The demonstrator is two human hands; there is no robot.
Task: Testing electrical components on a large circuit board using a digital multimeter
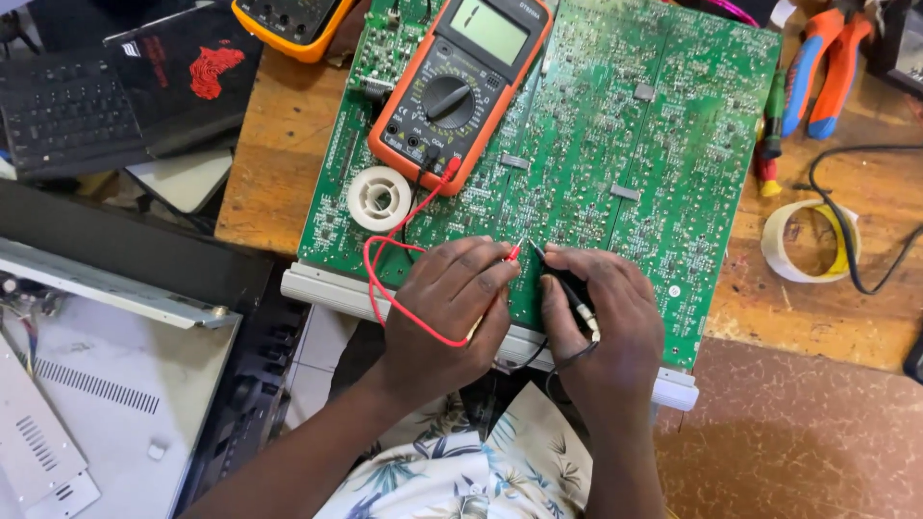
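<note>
A large green circuit board [625, 144] lies on a wooden table [274, 144]. An orange-cased multimeter [461, 86] rests on its upper left part. My left hand [447, 308] pinches the red probe [516, 250], its tip touching the board near the front edge. My right hand [601, 317] grips the black probe [558, 274], whose tip touches the board close beside the red one. The red lead [385, 279] loops from the meter round my left hand. The black lead runs under my right palm.
A white solder spool [379, 198] sits on the board's left side. A roll of tape [808, 240], pliers with orange and blue handles [827, 58] and a black cable [865, 221] lie at right. A second meter [293, 24], a keyboard [62, 111] and opened equipment are at left.
</note>
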